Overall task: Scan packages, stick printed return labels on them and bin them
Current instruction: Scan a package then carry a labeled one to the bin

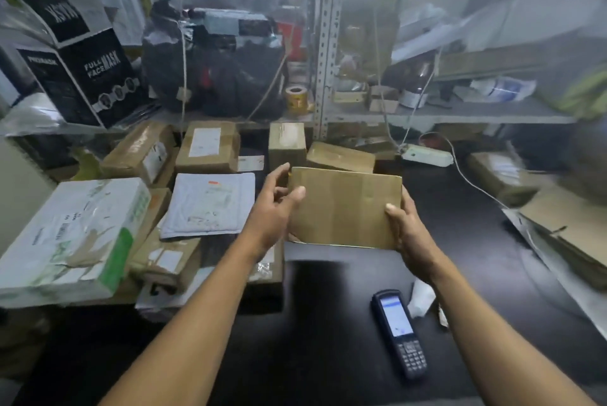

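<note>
1. Counter [345, 323]: dark top, packages piled along its left edge and back.
2. Brown cardboard package [345, 208]: flat, plain face up, tape strip, held above counter middle.
3. Left hand [274, 212]: grip clamped on package's left edge.
4. Right hand [412, 235]: grip clamped on its right corner.
5. Handheld scanner [399, 333]: screen lit, near front edge.

Matt brown cardboard box [345, 208]; glossy black table [328, 323].
</note>
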